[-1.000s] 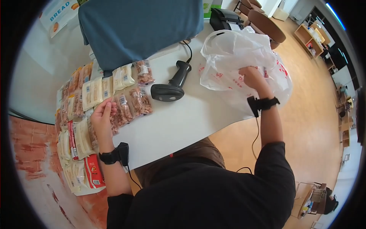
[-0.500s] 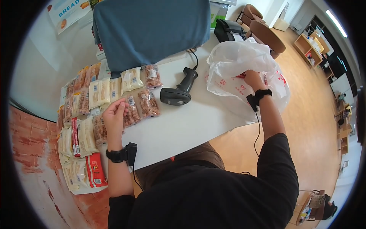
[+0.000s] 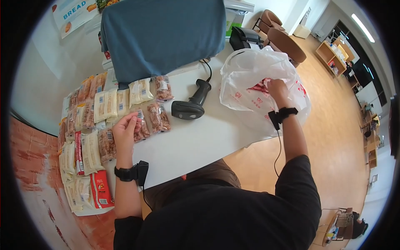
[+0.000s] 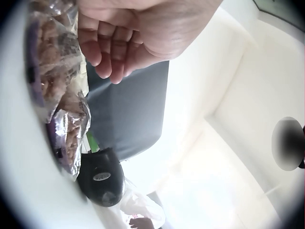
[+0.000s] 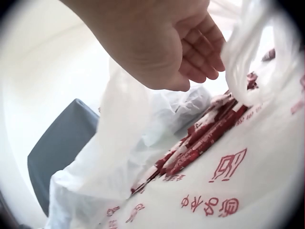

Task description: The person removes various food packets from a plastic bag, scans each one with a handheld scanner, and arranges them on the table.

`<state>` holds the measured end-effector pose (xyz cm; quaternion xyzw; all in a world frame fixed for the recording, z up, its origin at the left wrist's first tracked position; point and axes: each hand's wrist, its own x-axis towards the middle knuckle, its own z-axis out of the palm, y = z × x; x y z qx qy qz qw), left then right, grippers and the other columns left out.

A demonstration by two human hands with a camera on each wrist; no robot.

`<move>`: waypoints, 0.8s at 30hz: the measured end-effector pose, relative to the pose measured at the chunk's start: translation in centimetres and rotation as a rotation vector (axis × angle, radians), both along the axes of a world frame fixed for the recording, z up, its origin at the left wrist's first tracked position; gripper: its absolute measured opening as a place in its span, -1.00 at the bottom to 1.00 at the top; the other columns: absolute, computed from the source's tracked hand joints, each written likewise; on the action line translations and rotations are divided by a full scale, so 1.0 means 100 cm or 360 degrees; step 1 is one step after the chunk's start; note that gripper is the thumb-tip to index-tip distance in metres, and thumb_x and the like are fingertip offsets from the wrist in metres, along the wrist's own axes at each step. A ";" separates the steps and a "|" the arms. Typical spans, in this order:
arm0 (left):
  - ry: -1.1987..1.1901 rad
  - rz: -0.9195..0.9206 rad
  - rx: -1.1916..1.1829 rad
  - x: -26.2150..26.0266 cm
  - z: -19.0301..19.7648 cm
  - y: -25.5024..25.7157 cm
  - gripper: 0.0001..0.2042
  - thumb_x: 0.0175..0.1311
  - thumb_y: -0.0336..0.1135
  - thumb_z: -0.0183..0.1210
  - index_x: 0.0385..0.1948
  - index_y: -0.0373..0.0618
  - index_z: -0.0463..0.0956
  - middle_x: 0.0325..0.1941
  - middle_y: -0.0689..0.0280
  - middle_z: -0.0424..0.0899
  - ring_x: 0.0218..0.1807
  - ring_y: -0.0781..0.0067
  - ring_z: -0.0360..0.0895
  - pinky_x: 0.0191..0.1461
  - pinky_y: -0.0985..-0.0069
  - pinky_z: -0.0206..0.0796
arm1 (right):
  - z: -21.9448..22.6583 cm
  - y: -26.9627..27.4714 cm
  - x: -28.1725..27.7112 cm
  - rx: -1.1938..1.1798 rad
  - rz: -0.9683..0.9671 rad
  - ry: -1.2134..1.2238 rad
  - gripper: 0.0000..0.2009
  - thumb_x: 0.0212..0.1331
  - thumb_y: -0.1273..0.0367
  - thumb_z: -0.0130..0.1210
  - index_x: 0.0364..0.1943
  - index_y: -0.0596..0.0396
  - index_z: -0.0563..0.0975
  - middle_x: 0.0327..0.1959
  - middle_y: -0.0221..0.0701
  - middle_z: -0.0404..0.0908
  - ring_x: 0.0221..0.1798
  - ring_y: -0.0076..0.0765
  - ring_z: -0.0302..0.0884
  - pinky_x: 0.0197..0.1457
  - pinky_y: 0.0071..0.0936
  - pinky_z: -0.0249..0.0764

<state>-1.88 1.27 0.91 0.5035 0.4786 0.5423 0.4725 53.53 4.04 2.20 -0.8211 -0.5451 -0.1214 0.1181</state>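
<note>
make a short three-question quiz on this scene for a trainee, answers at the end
1. Multiple choice: What lies on the table between the packets and the plastic bag?
A) a stapler
B) a handheld scanner
C) a coffee mug

2. True or false: The right hand is at the opening of the plastic bag, while the left hand is by the packets.

3. Fill in the blank: The printing on the plastic bag is ____ in colour.

Key: 1 B; 2 true; 3 red
</note>
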 end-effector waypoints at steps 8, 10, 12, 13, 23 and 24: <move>-0.0014 0.0032 -0.0055 -0.005 -0.006 0.004 -0.80 0.28 -0.39 0.06 -0.16 -0.27 0.53 -0.40 0.33 0.61 -0.46 0.68 0.46 -0.39 0.75 0.31 | -0.033 0.027 0.017 0.0510 0.0201 -0.0123 -0.73 0.00 0.29 0.06 -0.20 0.04 0.55 -0.23 -0.13 0.59 -0.15 0.07 0.53 -0.08 -0.17 0.46; -0.0045 0.0008 -0.0062 -0.002 -0.004 0.004 -0.81 0.28 -0.39 0.06 -0.17 -0.27 0.53 -0.40 0.32 0.61 -0.46 0.67 0.46 -0.38 0.74 0.31 | -0.010 0.004 0.002 0.0398 0.0033 -0.0139 -0.79 -0.02 0.32 0.05 -0.31 0.08 0.58 -0.31 -0.15 0.61 -0.21 0.07 0.55 -0.12 -0.18 0.47; -0.0085 -0.0025 -0.0076 -0.001 -0.001 0.000 -0.81 0.28 -0.40 0.05 -0.17 -0.27 0.53 -0.40 0.32 0.61 -0.46 0.67 0.47 -0.38 0.74 0.31 | 0.031 -0.029 -0.021 0.0151 -0.0171 -0.0074 -0.82 -0.03 0.33 0.04 -0.45 0.12 0.61 -0.39 -0.17 0.62 -0.29 0.07 0.56 -0.18 -0.18 0.48; -0.0080 -0.0031 -0.0075 0.000 0.003 -0.002 -0.81 0.27 -0.41 0.06 -0.16 -0.28 0.53 -0.40 0.32 0.61 -0.46 0.66 0.47 -0.38 0.74 0.32 | 0.042 -0.043 -0.026 0.0212 -0.0116 0.0002 -0.82 -0.04 0.33 0.06 -0.49 0.15 0.61 -0.44 -0.17 0.62 -0.33 0.03 0.56 -0.22 -0.21 0.48; -0.0020 -0.0268 -0.0129 0.020 0.015 -0.017 -0.80 0.27 -0.41 0.07 -0.15 -0.28 0.53 -0.32 0.28 0.63 -0.39 0.63 0.51 -0.29 0.71 0.37 | 0.126 -0.089 -0.115 0.0076 0.0738 0.1579 -0.82 0.04 0.38 0.15 -0.36 0.23 0.61 -0.57 -0.45 0.59 -0.54 -0.68 0.43 -0.51 -0.74 0.28; 0.0004 -0.0285 -0.0127 0.022 0.014 -0.017 -0.80 0.27 -0.41 0.07 -0.15 -0.29 0.53 -0.31 0.28 0.63 -0.37 0.63 0.52 -0.27 0.70 0.38 | 0.123 -0.082 -0.133 0.0023 0.0857 0.1648 -0.84 0.06 0.39 0.14 -0.34 0.22 0.60 -0.56 -0.47 0.59 -0.54 -0.70 0.42 -0.52 -0.76 0.27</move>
